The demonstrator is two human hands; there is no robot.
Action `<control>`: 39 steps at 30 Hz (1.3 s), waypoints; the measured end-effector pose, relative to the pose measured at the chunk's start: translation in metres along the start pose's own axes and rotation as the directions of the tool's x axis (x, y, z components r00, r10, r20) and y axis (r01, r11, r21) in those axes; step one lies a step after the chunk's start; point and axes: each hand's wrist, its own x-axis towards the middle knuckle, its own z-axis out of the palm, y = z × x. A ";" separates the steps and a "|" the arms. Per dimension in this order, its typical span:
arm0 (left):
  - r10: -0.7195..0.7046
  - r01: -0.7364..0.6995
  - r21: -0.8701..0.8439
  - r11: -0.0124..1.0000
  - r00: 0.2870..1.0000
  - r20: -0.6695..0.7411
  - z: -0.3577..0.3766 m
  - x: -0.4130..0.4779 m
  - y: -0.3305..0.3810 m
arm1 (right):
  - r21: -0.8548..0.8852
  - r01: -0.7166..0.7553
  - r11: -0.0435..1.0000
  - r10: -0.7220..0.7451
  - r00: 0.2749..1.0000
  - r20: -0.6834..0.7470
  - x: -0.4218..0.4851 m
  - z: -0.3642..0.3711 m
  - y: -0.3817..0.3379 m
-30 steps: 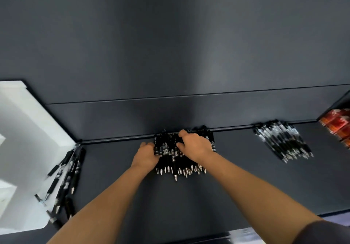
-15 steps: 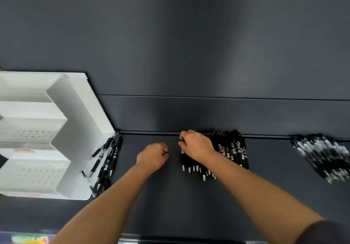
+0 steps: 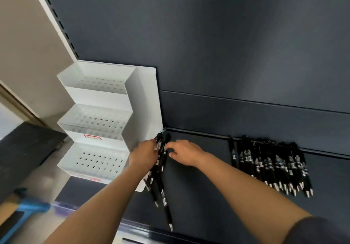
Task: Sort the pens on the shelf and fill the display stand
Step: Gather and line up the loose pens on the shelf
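A white three-tier display stand [image 3: 98, 122] with rows of holes stands at the left end of the dark shelf [image 3: 198, 202]; its tiers hold no pens. Beside its right wall lies a loose bunch of black pens [image 3: 161, 183]. My left hand [image 3: 144, 153] is at the top of that bunch, with pens against its fingers. My right hand [image 3: 184, 153] is next to it, fingertips touching the same pens. A neat row of black pens [image 3: 270, 168] lies further right, tips toward me.
The dark back panel [image 3: 227, 54] rises behind the shelf. A beige wall and a white slotted upright [image 3: 55, 16] stand at the left. Below the shelf edge at the lower left there is a blue object [image 3: 24, 211].
Both hands left the middle pile and moved left to the loose pens by the stand. The view swung left, bringing the whole stand into sight.
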 end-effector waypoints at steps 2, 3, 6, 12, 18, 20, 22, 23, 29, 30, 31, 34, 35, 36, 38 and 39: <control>0.020 -0.020 -0.001 1.000 1.000 0.016 -0.001 0.003 -0.007 | -0.019 -0.001 1.000 0.002 0.999 0.047 0.008 0.004 -0.009; 0.041 -0.041 -0.005 0.999 0.999 0.026 -0.001 0.005 -0.009 | -0.033 -0.008 0.999 0.010 0.997 0.071 0.010 0.006 -0.011; 0.101 -0.100 -0.008 0.995 0.994 0.048 -0.001 0.012 -0.008 | -0.067 -0.054 0.996 0.060 0.994 0.095 0.010 0.010 -0.011; 0.171 -0.185 0.084 0.979 0.973 0.153 0.005 0.018 -0.005 | -0.041 -0.199 0.979 0.200 0.980 0.020 0.006 0.007 -0.007; 0.207 -0.229 0.246 0.942 0.972 0.110 0.013 0.018 -0.003 | -0.030 -0.315 0.949 0.314 0.948 -0.051 0.002 0.011 -0.005; 0.209 -0.236 0.288 0.928 0.970 0.122 0.017 0.019 -0.003 | -0.001 -0.331 0.944 0.330 0.942 -0.054 0.000 0.010 -0.003; 0.215 -0.251 0.322 0.913 0.966 0.141 0.020 0.020 0.001 | 0.024 -0.341 0.940 0.342 0.939 -0.044 -0.003 0.009 -0.001; 0.220 -0.258 0.335 0.906 0.964 0.148 0.021 0.020 0.004 | 0.039 -0.347 0.937 0.349 0.936 -0.044 -0.005 0.009 0.000; 0.297 -0.300 0.317 0.900 0.953 0.058 0.021 0.024 0.039 | 0.099 -0.406 0.909 0.417 0.896 -0.152 -0.031 0.001 0.024; 0.317 -0.316 0.298 0.901 0.947 0.046 0.021 0.024 0.049 | 0.104 -0.419 0.902 0.431 0.884 -0.183 -0.036 -0.002 0.029; 0.334 -0.334 0.267 0.904 0.942 0.047 0.021 0.023 0.060 | 0.114 -0.432 0.894 0.447 0.868 -0.215 -0.043 -0.004 0.036; 0.324 -0.333 0.101 0.938 0.941 0.096 0.030 0.019 0.092 | 0.148 -0.471 0.869 0.494 0.826 -0.272 -0.062 -0.012 0.056; 0.309 -0.317 0.044 0.947 0.942 0.130 0.034 0.016 0.100 | 0.150 -0.488 0.860 0.511 0.814 -0.278 -0.068 -0.013 0.062; 0.302 -0.306 -0.001 0.952 0.938 0.171 0.040 0.013 0.108 | 0.150 -0.510 0.847 0.531 0.801 -0.277 -0.075 -0.014 0.070; 0.292 -0.286 -0.062 0.956 0.926 0.240 0.052 0.007 0.121 | 0.147 -0.556 0.818 0.575 0.777 -0.259 -0.088 -0.014 0.084; 0.288 -0.276 -0.083 0.958 0.922 0.260 0.058 0.005 0.126 | 0.144 -0.575 0.806 0.591 0.766 -0.253 -0.094 -0.014 0.090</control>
